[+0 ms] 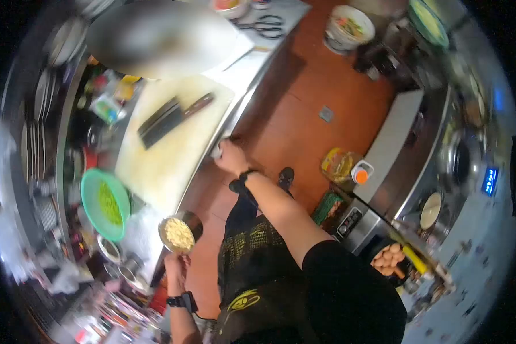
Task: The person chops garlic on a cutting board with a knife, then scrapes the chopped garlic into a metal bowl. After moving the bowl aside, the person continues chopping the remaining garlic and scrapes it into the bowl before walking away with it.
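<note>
My left hand (176, 269) is closed at the near side of a metal pot (196, 225) holding pale chopped pieces (179, 234); its handle is hidden in my fingers. My right hand (231, 157) is closed at the counter's edge, beside the cutting board, on a small whitish thing that is too blurred to name. A cleaver (165, 123) with a wooden handle lies flat on the cutting board (155, 166). Left of the pot stands a green bowl (87, 192) with chopped greens (109, 204).
A large metal bowl (160, 40) is beyond the board, with scissors (266, 26) to its right. On the tiled floor stand a white bucket (341, 43) and an oil bottle (337, 164). Eggs (389, 259) sit at the lower right.
</note>
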Available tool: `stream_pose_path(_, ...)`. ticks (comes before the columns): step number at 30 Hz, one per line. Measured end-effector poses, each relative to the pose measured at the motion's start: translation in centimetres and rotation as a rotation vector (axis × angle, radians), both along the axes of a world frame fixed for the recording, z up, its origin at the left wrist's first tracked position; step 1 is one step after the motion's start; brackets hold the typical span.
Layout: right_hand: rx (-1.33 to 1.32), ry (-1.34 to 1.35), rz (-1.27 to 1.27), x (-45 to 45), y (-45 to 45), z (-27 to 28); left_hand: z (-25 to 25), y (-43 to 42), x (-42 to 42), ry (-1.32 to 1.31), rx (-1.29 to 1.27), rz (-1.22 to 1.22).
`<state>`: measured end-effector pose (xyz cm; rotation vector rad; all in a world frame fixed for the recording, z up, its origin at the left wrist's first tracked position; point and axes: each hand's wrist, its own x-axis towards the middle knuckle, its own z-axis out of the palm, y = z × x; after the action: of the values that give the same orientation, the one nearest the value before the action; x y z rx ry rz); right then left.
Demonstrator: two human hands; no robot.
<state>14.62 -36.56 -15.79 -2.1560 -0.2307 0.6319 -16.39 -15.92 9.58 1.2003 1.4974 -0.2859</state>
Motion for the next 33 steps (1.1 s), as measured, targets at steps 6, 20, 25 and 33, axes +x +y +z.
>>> stream_pose_path(6, -0.149, 0.181, -0.435, -5.6, -18.2, 2.3, -6.7, -7.8, 9.3, -0.015, -0.277, -0.229)
stream_pose_path(20, -0.679, -0.083, -0.828, -0.9, -43.5, -0.2, -46.7, -16.7, 32.6, 0.107, -0.296, -0.529)
stream_pose_path(25, -0.631, -0.136, -0.904, 0.0, -47.4, 0.1, -53.8, -15.8, 34.6, 0.109, -0.324, -0.485)
stream_pose_path(33, -0.492, -0.463, -0.950, 6.8, -46.4, -1.3, -58.4, -14.2, 39.1, 0.272, -0.286, -0.572)
